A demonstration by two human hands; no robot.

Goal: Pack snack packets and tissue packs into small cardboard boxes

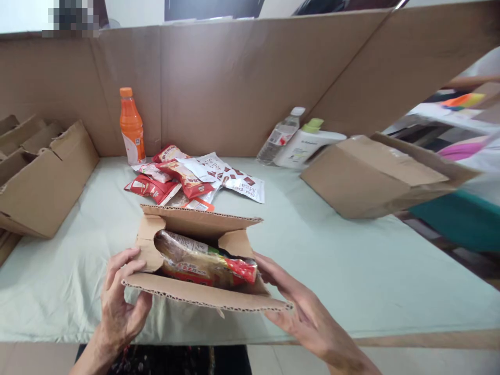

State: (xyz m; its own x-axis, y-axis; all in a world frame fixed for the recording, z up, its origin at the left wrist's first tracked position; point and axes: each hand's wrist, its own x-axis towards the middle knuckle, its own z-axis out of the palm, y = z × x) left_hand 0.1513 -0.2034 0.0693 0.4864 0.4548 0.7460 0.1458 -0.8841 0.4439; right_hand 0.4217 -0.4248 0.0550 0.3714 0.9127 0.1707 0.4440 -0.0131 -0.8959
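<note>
An open cardboard box (207,298) sits near the table's front edge, its flaps raised. Inside lie plastic-wrapped food packages (195,265), one with a red end; their exact kind is unclear. My left hand (122,299) grips the box's left end, fingers on the side and thumb under the front flap. My right hand (292,302) holds the right end, its fingers partly hidden behind the box. Just beyond the box is a pile of red snack packets (189,179) and white "Super Meal" pouches (244,182).
An orange drink bottle (132,127) stands at the back left. A clear bottle (281,136) and a white pump bottle (307,146) lean against the cardboard wall (234,78). A divided carton (50,182) stands left; another box (363,177) lies right. Pale green cloth (351,276) covers the table.
</note>
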